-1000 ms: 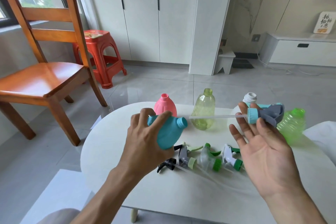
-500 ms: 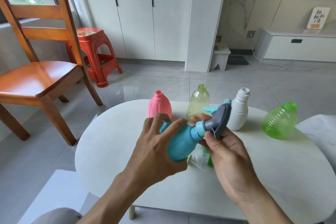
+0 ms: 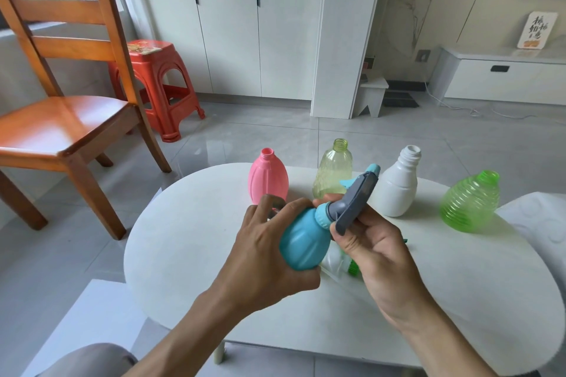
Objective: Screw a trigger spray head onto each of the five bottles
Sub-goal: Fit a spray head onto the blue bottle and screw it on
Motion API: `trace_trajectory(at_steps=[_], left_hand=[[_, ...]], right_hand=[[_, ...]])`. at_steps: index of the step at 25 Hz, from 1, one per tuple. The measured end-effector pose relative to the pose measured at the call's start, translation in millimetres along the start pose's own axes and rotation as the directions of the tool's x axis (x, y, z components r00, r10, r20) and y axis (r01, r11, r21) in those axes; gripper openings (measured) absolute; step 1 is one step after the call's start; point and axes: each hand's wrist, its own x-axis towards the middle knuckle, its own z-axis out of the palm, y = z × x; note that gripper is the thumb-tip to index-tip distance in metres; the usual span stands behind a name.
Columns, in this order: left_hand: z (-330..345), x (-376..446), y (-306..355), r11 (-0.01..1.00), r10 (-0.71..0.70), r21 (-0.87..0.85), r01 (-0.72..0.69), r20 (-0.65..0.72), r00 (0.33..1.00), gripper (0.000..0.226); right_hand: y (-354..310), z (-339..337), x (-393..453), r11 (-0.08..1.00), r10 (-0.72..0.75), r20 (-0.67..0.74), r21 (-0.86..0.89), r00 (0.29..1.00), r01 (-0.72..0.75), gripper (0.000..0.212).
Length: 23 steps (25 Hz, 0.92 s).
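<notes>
Head view: spray head (image 3: 355, 202) now seated on blue bottle (image 3: 303, 242), a second ago apart. Left hand (image 3: 269, 257) gripping bottle, right hand (image 3: 373, 242) pinching head; thread engagement probably partial. Four bottles beyond hands uncapped.

blue bottle (image 3: 304, 240), grey-and-blue spray head (image 3: 352, 203) | behind it: pink bottle (image 3: 268, 176), pale yellow-green bottle (image 3: 333, 173), white bottle (image 3: 398, 190), ribbed bright green bottle (image 3: 468, 202) | white table (image 3: 190, 242) | red stool (image 3: 153, 82)
</notes>
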Motion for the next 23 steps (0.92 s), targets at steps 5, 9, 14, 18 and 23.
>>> trace_trajectory(at_steps=[5,9,14,18,23], left_hand=[[-1,3,5,0.997,0.026,0.073,-0.026,-0.006,1.000,0.082],[10,0,17,0.989,0.107,0.118,-0.092,-0.127,0.986,0.080],[11,3,12,0.993,-0.065,-0.113,0.038,-0.252,0.965,0.079],[30,-3,6,0.992,-0.101,-0.090,0.093,-0.094,0.990,0.062],[49,-14,-2,0.992,-0.091,-0.105,0.072,-0.194,0.977,0.059]], right_hand=[[1,1,-2,0.997,0.079,0.040,0.011,0.996,-0.079,0.032],[18,22,-7,0.994,0.077,-0.064,-0.074,0.995,-0.082,0.046],[13,6,3,0.989,0.101,-0.302,0.130,0.948,-0.064,0.015],[39,11,0,0.982,0.186,-0.352,0.033,0.917,-0.187,0.020],[43,17,2,0.989,0.128,-0.281,-0.036,0.951,-0.143,0.022]])
